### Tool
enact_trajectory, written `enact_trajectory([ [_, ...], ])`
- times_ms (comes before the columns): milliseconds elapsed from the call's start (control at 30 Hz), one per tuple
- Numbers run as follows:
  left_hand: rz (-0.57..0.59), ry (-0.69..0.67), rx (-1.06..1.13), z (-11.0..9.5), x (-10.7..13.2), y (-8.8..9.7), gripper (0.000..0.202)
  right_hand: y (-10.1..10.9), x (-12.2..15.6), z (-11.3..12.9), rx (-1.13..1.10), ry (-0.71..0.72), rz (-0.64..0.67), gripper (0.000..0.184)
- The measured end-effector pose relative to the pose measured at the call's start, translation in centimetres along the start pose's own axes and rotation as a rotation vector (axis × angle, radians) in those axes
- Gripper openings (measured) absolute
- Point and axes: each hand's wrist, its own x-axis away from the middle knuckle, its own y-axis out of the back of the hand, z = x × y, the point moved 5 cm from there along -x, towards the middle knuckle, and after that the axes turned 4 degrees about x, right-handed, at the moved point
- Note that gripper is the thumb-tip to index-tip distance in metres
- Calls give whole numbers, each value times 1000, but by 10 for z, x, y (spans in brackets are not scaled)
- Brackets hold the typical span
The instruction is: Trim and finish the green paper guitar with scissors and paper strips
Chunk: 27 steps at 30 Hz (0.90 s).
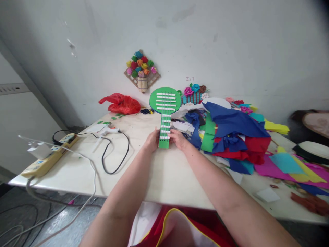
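Note:
A green paper craft [165, 109] shaped like a round head on a straight stem stands upright on the white table [164, 175], crossed by several white strips. My left hand [152, 140] grips the left edge of its stem near the bottom. My right hand [178, 138] pinches the right edge of the stem at the same height. Both hands have their fingers closed on the stem.
A heap of coloured paper and cloth [239, 133] covers the table's right half. A glue gun [109, 130], black cable and yellow power strip [48, 156] lie at left. A red plastic bag [120, 103] and scissors [146, 111] sit by the wall. Paper flower crafts [141, 70] hang behind.

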Motion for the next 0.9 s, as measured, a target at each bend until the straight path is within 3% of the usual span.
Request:
enact_trajectory([
  [167, 10, -15, 31, -7, 4, -3, 40, -3, 3, 2, 8, -12, 20, 32],
  [433, -56, -91, 62, -14, -1, 8, 32, -7, 7, 5, 46, -26, 32, 28],
  [733, -12, -205, 81, -21, -5, 15, 27, -9, 7, 1, 76, -37, 85, 21],
  [900, -32, -202, 60, -21, -8, 18, 24, -14, 7, 0, 87, -37, 107, 20],
])
